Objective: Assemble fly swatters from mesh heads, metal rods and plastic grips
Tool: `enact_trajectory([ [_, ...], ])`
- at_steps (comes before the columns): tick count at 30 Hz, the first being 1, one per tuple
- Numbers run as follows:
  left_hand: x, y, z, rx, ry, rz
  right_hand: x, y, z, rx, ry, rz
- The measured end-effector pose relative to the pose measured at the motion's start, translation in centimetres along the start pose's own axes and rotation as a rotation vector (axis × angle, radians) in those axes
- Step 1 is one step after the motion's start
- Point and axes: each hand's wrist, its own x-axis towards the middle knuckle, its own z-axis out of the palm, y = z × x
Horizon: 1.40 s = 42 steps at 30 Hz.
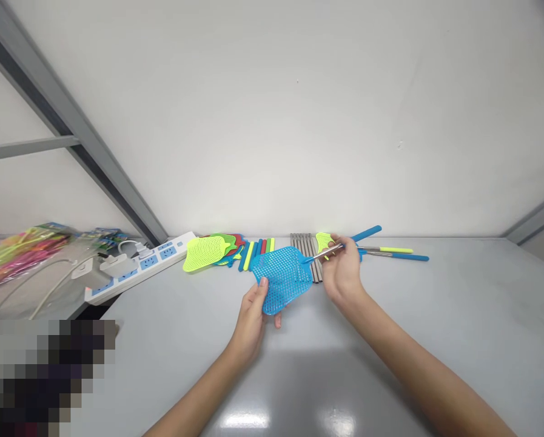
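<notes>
Bare forearms (194, 388) reach in from the bottom edge over the grey table (162, 358), ending in two hands that share one blue swatter (283, 280). It is held above the middle of the table, its long axis slanting across the view: the mesh head points left and toward the person, the metal shaft (325, 254) and blue grip (367, 233) right and toward the wall (299, 133). The left hand (252, 309) pinches the head's near edge, thumb on top and fingers beneath. The right hand (343, 270) has its fingers closed round the shaft, near the grip. Behind the swatter lie loose grips (248, 256) and a row of metal rods (302, 246); left of these, a pile of heads (204, 254) sits beside the power strip (137, 272). More swatters (396, 249) lie right of the right hand, their grips pointing right.
</notes>
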Motion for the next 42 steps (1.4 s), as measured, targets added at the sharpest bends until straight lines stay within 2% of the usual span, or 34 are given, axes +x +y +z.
enact_trajectory([
  [8,0.7,0.6,-1.3,0.107,0.076,0.122,-0.6,1.3,-0.7,-0.242,-0.139,0.14],
  [15,0.9,0.9,-1.8,0.088,0.15,0.145,-1.2,1.9,-0.9,-0.259,-0.199,0.201],
  [19,1.0,0.9,-1.8,0.089,0.159,0.147,-1.2,2.6,-1.3,-0.274,-0.279,0.255],
  [22,1.0,0.9,-1.7,0.098,0.15,0.157,-1.0,2.7,-1.3,-0.265,-0.287,0.275],
  [27,0.9,1.0,-1.5,0.083,0.066,0.198,1.1,1.2,-1.1,-0.201,-0.194,0.221],
  [30,0.9,1.1,-1.5,0.115,0.049,0.174,3.4,-0.7,-1.5,-0.219,-0.077,0.142],
  [37,0.8,0.9,-1.6,0.171,0.005,0.109,9.2,-5.7,-4.5,-0.272,0.109,0.069],
  [42,0.9,0.6,-1.5,0.215,-0.008,0.056,11.2,-6.3,-6.5,-0.336,0.201,0.114],
])
